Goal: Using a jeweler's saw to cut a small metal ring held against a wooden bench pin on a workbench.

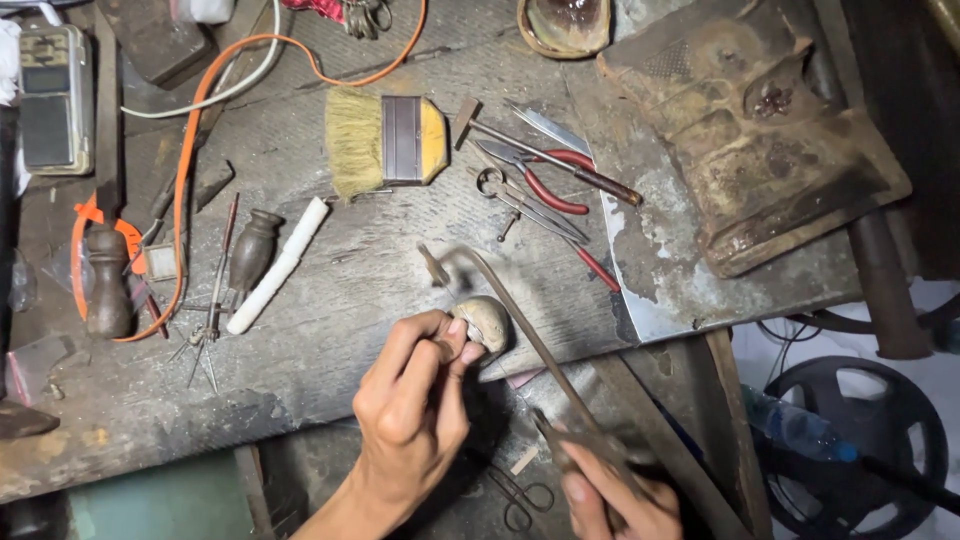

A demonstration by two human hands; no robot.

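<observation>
right hand point(620, 500): cut off by the bottom edge
small pale rounded piece point(487, 320): partly hidden behind left hand's point(415, 400) fingertips
grey handheld device point(52, 100): screen too blurred

My table point(330, 330) is worn grey wood: brush point(385, 142), red-handled pliers point(540, 180), white stick point(278, 265), orange cable point(185, 170), metal sheet point(650, 250).

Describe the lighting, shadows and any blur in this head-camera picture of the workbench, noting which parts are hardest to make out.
Head view: light falls unevenly, brightest on the metal sheet and pale brush; the left hand casts a dark shadow beneath itself; the right hand and its saw frame look slightly soft; corners and under-bench area sink into murk.
</observation>
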